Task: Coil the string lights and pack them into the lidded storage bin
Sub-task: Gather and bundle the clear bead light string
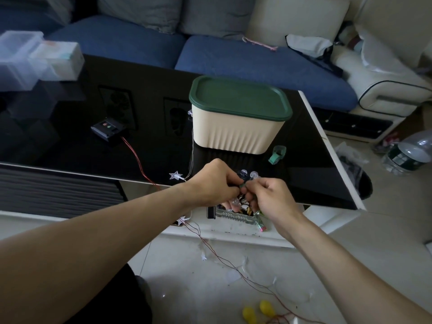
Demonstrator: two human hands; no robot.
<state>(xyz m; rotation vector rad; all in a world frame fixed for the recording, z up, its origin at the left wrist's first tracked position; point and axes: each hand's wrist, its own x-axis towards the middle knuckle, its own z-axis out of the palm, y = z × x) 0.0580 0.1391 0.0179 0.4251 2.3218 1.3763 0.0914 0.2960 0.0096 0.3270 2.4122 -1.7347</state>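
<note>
A cream storage bin [233, 134] with its dark green lid [240, 95] shut stands on the black glass table [70, 141]. Just in front of it, over the table's near edge, my left hand [210, 183] grips a small coiled bundle of string lights [244, 175] with clear star bulbs. My right hand [268, 197] pinches a green tie at the same bundle. A loose strand [222, 256] trails down to the floor, and a red wire [135, 153] runs to the black battery box [108, 129]. One star bulb [175, 176] lies on the table.
A green tape roll [278, 154] lies right of the bin. Clear plastic boxes [35, 57] sit at the table's far left. A blue sofa [233, 57] is behind. Yellow objects [257, 311] and a water bottle [406, 153] lie on the floor.
</note>
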